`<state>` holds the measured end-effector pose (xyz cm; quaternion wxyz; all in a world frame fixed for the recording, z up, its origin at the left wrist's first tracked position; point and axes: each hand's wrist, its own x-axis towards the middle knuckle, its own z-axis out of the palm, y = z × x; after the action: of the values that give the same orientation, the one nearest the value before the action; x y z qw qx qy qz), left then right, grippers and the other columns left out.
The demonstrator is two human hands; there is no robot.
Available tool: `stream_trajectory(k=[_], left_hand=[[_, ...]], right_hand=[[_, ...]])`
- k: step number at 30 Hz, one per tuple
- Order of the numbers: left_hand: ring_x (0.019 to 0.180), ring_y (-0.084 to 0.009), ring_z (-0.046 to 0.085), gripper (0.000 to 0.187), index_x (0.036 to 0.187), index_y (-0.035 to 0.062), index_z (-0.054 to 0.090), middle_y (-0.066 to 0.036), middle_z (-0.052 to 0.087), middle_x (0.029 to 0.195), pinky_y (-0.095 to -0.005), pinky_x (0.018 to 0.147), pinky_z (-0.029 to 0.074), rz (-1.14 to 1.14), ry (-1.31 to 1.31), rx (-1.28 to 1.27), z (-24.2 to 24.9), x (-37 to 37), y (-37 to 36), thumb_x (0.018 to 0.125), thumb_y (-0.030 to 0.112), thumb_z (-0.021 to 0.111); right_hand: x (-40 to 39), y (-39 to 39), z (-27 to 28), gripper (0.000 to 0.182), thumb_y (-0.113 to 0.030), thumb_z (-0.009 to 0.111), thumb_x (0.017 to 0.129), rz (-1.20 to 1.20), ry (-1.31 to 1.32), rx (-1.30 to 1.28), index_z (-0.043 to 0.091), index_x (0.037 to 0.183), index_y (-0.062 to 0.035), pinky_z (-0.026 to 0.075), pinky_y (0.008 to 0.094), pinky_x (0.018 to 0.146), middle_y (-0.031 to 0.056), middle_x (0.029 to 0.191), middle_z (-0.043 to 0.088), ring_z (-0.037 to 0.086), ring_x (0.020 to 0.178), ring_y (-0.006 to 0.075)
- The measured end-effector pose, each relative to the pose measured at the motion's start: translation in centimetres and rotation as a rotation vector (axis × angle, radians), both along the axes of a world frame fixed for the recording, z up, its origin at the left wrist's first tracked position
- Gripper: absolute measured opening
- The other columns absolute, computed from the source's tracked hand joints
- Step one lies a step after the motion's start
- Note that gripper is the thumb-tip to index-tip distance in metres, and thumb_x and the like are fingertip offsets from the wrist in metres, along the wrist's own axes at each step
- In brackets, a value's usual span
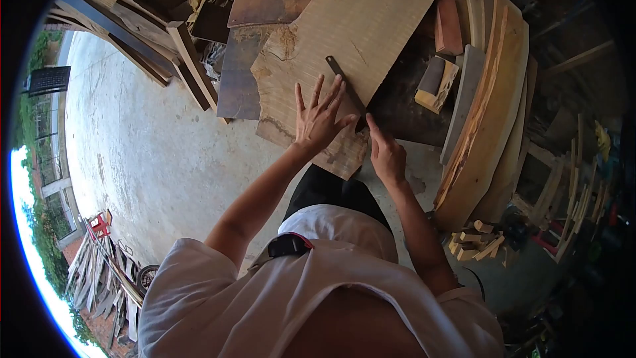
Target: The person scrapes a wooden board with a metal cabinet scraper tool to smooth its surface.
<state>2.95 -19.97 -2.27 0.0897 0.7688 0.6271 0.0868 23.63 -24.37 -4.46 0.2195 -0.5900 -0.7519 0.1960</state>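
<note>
A broad, light-brown wooden slab (358,26) with a rough, irregular left edge lies in front of me. My left hand (318,118) rests on it, palm down with fingers spread. Across the slab lies a dark flat metal bar (347,84) with a hole in its far end; my left fingertips are close against its left side. My right hand (387,156) is at the slab's near right edge. Its index finger stretches to the bar's near end while the other fingers curl in. Whatever those curled fingers hold, if anything, is hidden.
Curved thick planks (487,119) stand stacked on the right, beside a small block (436,84) and a reddish piece (448,25). Boards (142,40) lean at upper left. Offcuts (477,242) lie at lower right. Concrete floor (132,139) stretches left toward a scrap-wood pile (103,278).
</note>
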Motion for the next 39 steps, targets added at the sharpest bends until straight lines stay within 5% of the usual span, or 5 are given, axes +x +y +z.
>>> stream_trajectory(k=[6,15,23,31,39], left_hand=[[0.155,-0.0274,0.017,0.082,0.154,0.0129,0.04,0.001,0.034,0.163,-0.0686,0.119,-0.004,-0.023,0.002,0.208,0.7,1.7,14.4,0.094,0.068,0.047],[0.156,-0.0272,0.014,0.083,0.155,0.0177,0.039,0.004,0.03,0.165,-0.0701,0.118,-0.005,-0.054,-0.06,-0.014,1.1,0.3,5.2,0.09,0.065,0.056],[0.154,-0.0272,0.019,0.078,0.153,0.014,0.042,0.002,0.035,0.162,-0.0691,0.119,-0.004,-0.084,-0.012,0.212,1.9,3.0,21.5,0.095,0.066,0.046],[0.155,-0.0263,0.016,0.086,0.157,0.0177,0.037,0.002,0.029,0.165,-0.0685,0.118,-0.007,-0.076,-0.032,-0.013,1.4,0.7,9.5,0.088,0.065,0.059],[0.155,-0.0273,0.017,0.08,0.156,0.016,0.038,0.002,0.028,0.166,-0.0697,0.118,-0.004,-0.141,-0.033,0.163,1.6,2.7,22.1,0.093,0.063,0.054]], right_hand=[[-0.6,12.3,2.4,0.05,-0.01,0.059,0.098,-0.093,-0.074,0.028,0.053,0.145,-0.0249,0.057,0.046,0.066,0.0163,0.09,0.07,0.07,0.082,0.0365],[-0.3,4.3,1.4,0.059,-0.016,0.063,0.095,-0.061,-0.081,0.007,0.047,0.15,-0.0319,0.055,0.044,0.054,0.0119,0.077,0.066,0.07,0.065,0.0324],[-1.1,16.6,0.4,0.054,-0.017,0.06,0.098,-0.191,0.013,0.206,0.047,0.15,-0.0269,0.056,0.0434,0.053,0.0154,0.079,0.067,0.07,0.064,0.0337],[-1.3,6.6,2.1,0.051,-0.01,0.059,0.099,-0.113,0.005,-0.165,0.05,0.147,-0.0232,0.056,0.048,0.065,0.0197,0.088,0.069,0.071,0.081,0.0385],[-1.9,17.4,1.1,0.052,-0.012,0.058,0.098,-0.257,0.016,0.117,0.049,0.148,-0.0227,0.057,0.0439,0.062,0.0156,0.082,0.067,0.07,0.071,0.034]])
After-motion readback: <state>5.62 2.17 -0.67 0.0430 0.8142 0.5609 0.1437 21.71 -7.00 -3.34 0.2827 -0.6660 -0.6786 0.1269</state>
